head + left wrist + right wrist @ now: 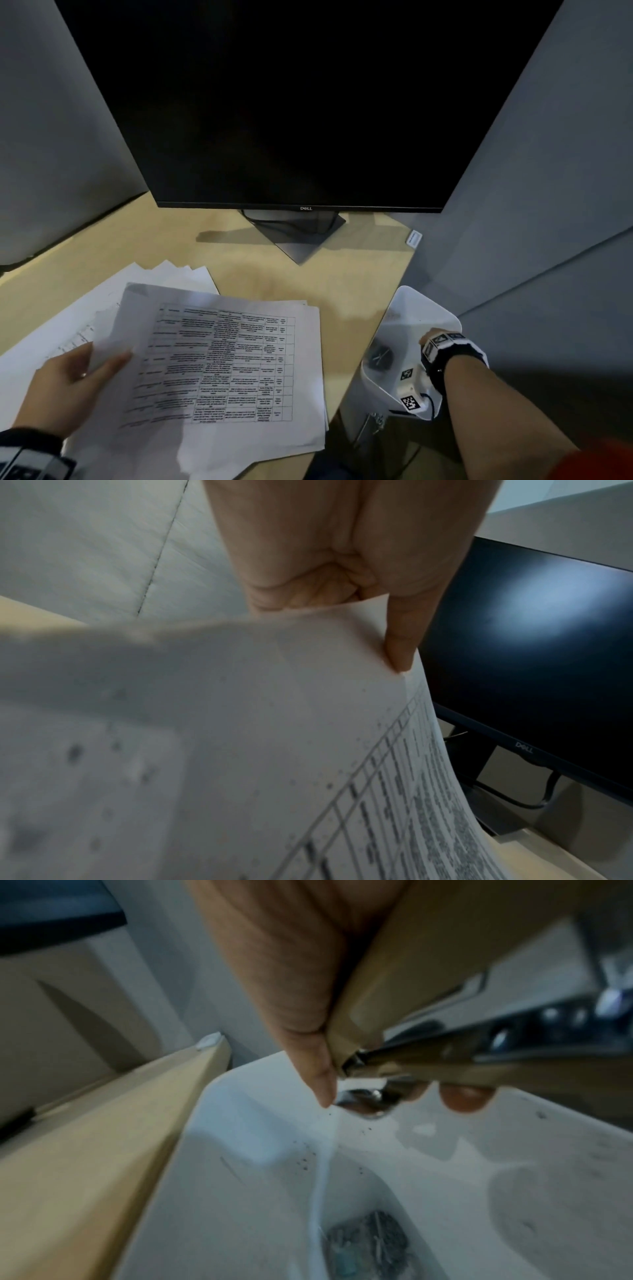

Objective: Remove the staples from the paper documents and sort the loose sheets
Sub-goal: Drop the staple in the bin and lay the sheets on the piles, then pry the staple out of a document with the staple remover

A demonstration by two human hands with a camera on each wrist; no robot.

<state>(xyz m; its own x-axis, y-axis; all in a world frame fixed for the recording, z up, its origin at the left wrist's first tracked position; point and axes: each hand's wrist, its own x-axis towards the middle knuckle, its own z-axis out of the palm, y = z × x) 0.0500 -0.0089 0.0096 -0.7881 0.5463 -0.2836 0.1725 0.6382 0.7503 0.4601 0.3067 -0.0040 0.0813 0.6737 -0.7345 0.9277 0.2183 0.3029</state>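
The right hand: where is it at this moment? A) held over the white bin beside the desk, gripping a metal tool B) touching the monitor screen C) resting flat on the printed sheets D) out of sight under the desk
A: the right hand grips a metal staple remover above the open white bin at the desk's edge, while the left hand holds the printed sheets.
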